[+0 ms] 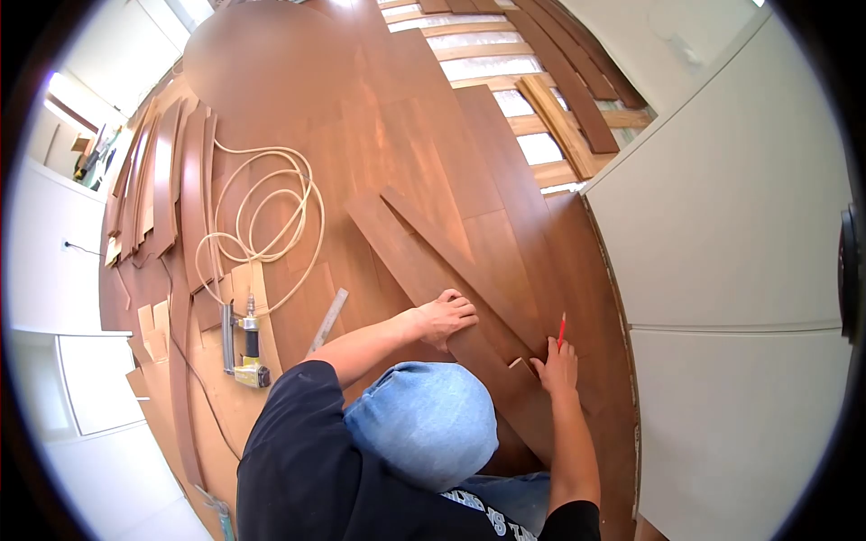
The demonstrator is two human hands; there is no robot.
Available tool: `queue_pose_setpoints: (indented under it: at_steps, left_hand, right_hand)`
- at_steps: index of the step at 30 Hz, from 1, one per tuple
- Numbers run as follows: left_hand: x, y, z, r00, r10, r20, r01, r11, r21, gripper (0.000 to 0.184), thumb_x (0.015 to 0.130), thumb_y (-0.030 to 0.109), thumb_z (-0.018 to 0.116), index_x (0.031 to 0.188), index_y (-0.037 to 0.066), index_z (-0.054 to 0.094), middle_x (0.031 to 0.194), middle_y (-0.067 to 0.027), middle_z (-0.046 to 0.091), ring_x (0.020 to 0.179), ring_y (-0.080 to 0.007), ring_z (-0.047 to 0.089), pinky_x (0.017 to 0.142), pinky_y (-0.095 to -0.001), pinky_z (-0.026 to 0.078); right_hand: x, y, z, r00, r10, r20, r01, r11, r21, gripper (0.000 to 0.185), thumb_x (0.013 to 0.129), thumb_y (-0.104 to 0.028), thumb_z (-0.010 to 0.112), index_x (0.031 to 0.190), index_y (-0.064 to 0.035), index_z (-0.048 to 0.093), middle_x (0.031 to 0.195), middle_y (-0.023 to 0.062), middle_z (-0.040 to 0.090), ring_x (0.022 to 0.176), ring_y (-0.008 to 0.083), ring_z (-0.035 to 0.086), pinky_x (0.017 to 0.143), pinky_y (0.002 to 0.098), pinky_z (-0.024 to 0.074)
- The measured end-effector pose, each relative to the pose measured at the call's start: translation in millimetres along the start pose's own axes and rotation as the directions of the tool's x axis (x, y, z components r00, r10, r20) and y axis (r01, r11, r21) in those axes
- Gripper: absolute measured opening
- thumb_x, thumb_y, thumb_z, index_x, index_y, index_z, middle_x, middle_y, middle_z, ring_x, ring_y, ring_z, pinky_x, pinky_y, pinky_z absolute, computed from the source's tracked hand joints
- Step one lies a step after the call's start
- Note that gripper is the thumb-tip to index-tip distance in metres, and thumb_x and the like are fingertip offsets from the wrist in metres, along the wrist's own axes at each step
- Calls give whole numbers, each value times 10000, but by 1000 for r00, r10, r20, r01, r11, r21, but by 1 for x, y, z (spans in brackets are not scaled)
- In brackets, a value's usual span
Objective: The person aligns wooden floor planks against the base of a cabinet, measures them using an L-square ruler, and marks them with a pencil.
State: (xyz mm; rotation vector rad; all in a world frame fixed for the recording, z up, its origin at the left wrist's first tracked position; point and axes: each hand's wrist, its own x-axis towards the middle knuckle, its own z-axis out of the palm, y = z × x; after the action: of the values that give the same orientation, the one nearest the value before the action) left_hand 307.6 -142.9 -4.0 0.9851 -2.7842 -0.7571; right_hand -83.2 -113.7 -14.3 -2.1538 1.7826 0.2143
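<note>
My left hand [447, 319] rests on a wide brown plank [411, 270], its fingers bent over the plank's edge. My right hand [557, 365] holds a red pencil [562, 330], point upward, beside the near part of the same plank. A narrower brown board [460, 263] lies at an angle along the plank's right side, running toward my right hand. A small light piece [516, 363] sits near my right fingers. Both boards lie on the laid wooden floor [505, 243].
Coiled hose [311, 194] runs to a nail gun [250, 352] at left, near a metal ruler [328, 317]. Stacked planks [167, 180] lie farther left. White cabinets [740, 234] stand at right. Open joists [483, 52] show at the top right.
</note>
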Motion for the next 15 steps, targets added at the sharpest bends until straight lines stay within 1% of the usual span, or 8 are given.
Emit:
queue_pose_setpoints:
  at_steps: [1,3,8,9,11,12,13,15]
  left_hand:
    - [1,-1,0,1000,5,-12,-5,1000,2,933,617,338,971,1436,108,587,1339,-96,594,1369,-283,543,1223,-522,312]
    - [3,-7,-2,1000,9,-25,-9,1000,9,940,616,334,968,1445,109,586,1351,-96,595,1382,-286,540,1234,-524,310]
    - [12,-33,-6,1000,-30,5,29,989,143,1044,583,374,1002,1501,111,580,1433,-112,594,1450,-312,510,1296,-537,299]
    - [14,-39,-1,998,-60,11,57,984,171,1067,572,431,1014,1498,110,592,1440,-121,597,1457,-321,505,1286,-536,306]
    - [18,-43,0,991,-121,60,101,959,266,991,515,590,1006,1328,124,684,1319,-103,625,1366,-344,542,1222,-557,350]
    - [17,-41,2,983,-167,74,137,944,301,888,552,597,989,1254,133,704,1274,-97,625,1329,-343,551,1200,-558,360]
    - [14,-39,6,972,-218,84,186,940,287,872,580,593,977,1274,137,712,1310,-114,626,1367,-346,531,1193,-553,361]
    - [-1,-27,15,964,-243,-104,261,935,241,805,726,486,943,1379,107,665,1408,-157,580,1414,-380,493,1196,-557,354]
  right_hand:
    - [2,6,6,1000,-2,1,2,1000,1,712,917,-369,860,1489,-62,568,1452,212,592,1325,411,569,1115,500,492]
    - [4,12,10,986,-70,-153,80,995,58,646,924,-375,843,1427,-56,590,1337,221,647,1210,421,621,1030,517,527]
    - [-26,11,-24,973,-30,-228,70,983,169,594,919,-364,822,1374,-48,609,1192,221,711,1091,437,679,944,536,549]
    - [-37,8,-27,959,-30,-282,86,979,186,595,914,-355,817,1373,-41,605,1151,227,721,1047,449,691,913,548,552]
    - [-54,-1,-24,966,12,-258,45,975,216,602,923,-373,808,1385,-42,611,1166,230,717,1049,450,687,913,545,553]
    - [-67,-7,-21,967,44,-252,20,969,246,609,932,-391,799,1398,-43,618,1182,232,713,1050,452,683,913,543,554]
    - [-79,-15,-16,977,61,-205,-10,970,244,609,932,-391,799,1398,-43,618,1182,232,713,1050,452,683,913,543,554]
    - [-90,-32,-8,959,85,-269,5,948,318,577,909,-358,825,1339,-21,639,1195,216,723,1068,441,690,918,536,551]
